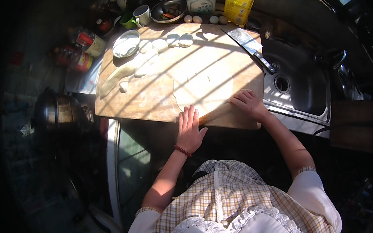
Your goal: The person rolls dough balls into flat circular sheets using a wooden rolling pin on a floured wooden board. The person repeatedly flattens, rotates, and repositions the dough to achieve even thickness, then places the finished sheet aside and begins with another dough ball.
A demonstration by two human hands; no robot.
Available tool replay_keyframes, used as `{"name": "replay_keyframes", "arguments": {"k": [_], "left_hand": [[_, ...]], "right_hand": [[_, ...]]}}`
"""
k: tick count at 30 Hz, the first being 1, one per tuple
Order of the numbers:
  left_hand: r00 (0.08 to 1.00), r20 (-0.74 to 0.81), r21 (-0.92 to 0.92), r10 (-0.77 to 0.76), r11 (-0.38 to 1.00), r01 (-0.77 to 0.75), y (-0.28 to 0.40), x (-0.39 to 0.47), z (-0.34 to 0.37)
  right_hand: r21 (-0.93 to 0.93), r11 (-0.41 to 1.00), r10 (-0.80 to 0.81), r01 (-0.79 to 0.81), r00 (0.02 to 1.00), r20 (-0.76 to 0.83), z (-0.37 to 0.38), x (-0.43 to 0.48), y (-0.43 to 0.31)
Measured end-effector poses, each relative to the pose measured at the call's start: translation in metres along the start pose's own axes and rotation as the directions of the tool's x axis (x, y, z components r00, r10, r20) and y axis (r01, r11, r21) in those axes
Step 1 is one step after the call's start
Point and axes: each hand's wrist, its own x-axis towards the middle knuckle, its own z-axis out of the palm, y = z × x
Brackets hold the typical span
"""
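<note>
A thin sheet of rolled dough [204, 89] lies on the wooden board [147, 107], bright with sunlight. Along its near edge a wooden rolling pin [216, 114] slants up to the right. My left hand [189, 129] lies flat at the pin's left end, fingers stretched towards the dough and thumb spread; it covers that end. My right hand [246, 104] curls over the pin's right end and hides it. Further left on the board are a long dough strip [116, 76], a small dough lump [123, 86] and several round dough pieces [159, 45].
A bowl of flour [126, 45] stands at the board's far left. The cleaver [244, 41] lies at the far right, its handle over the sink [305, 77]. Behind the board are eggs [197, 19], a metal bowl [167, 11], a mug [142, 15] and an oil bottle [240, 4].
</note>
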Motion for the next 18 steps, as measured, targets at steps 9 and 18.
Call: {"name": "replay_keyframes", "arguments": {"k": [9, 18], "left_hand": [[0.998, 0.063, 0.046, 0.021, 0.999, -0.024, -0.002, 0.004, -0.009], [0.702, 0.002, -0.614, -0.712, 0.553, 0.563, -0.073, 0.042, -0.026]], "right_hand": [[-0.011, 0.997, 0.074, -0.077, 0.979, -0.189, -0.002, -0.012, -0.013], [0.279, 0.901, 0.404, -0.331, 0.875, -0.267, 0.009, -0.014, -0.063]]}}
